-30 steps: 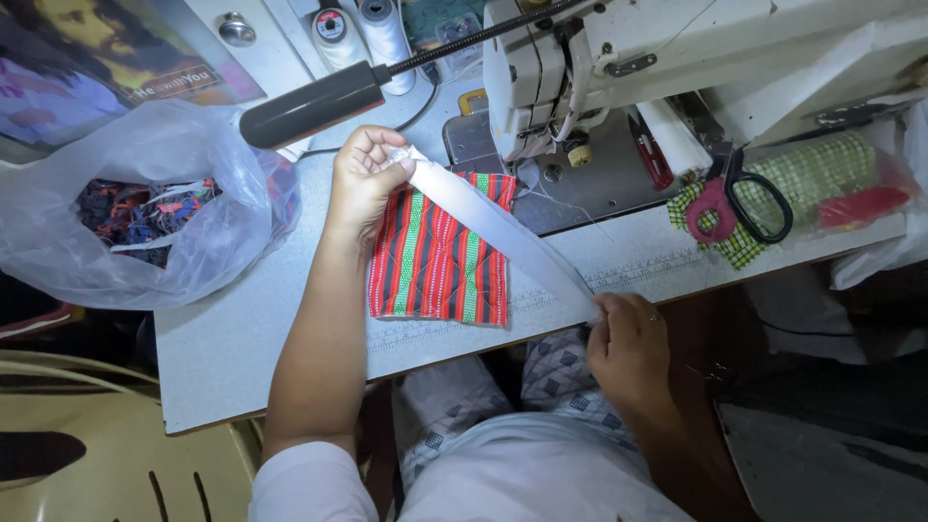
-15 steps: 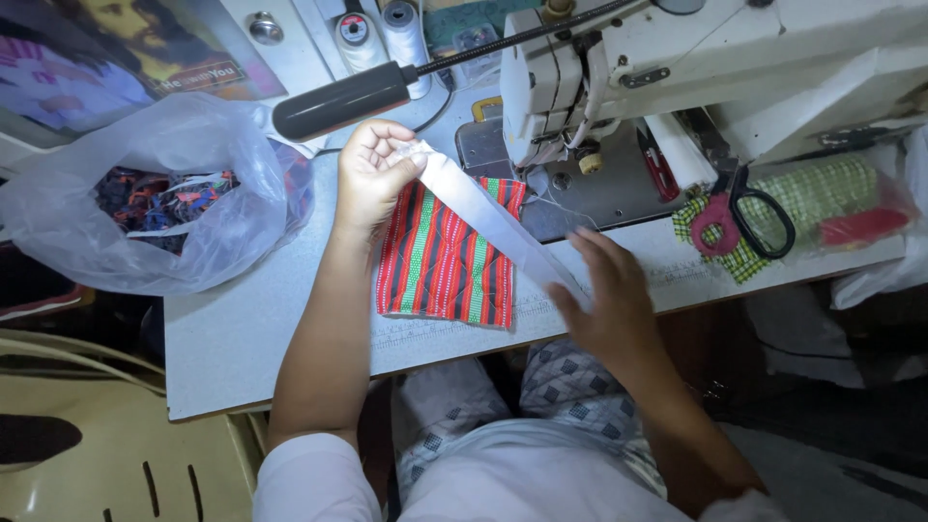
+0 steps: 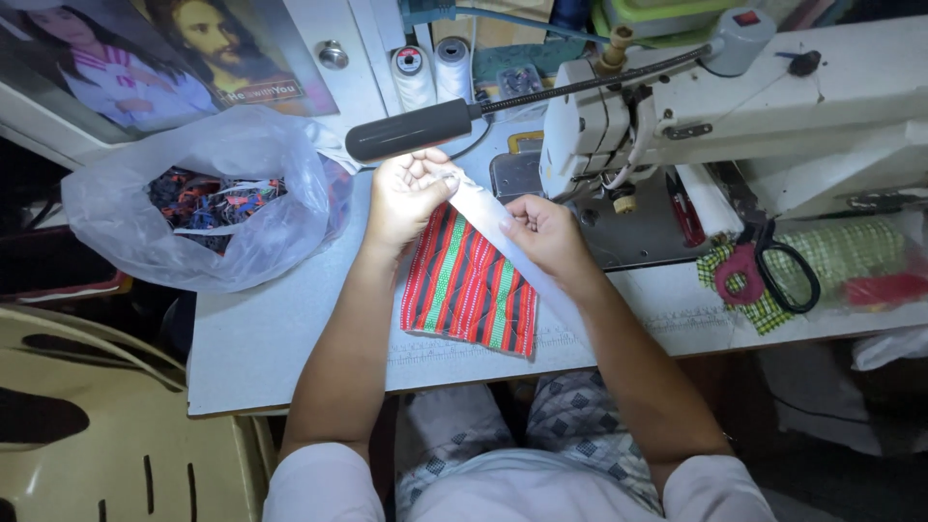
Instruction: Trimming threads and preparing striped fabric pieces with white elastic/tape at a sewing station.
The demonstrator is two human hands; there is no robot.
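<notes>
You have a white fabric strip stretched between your 2 hands above the red and green striped cloth, which lies flat on the worktop just in front of the sewing machine. The strip looks thin, light and limp, so it will likely sag or twist wherever it is not held taut; the end and the edges seem the best places to pinch it. Your left hand is closed on the strip's upper end, fingers curled inward, wrist raised near the black lamp arm. Your right hand is pinched on the strip a little lower, palm turned toward the left one, with the rest of the strip trailing under your forearm toward your lap. Both elbows are bent, forearms angling in. A clear plastic bag of scraps sits to your left, pink-handled scissors well to your right.
</notes>
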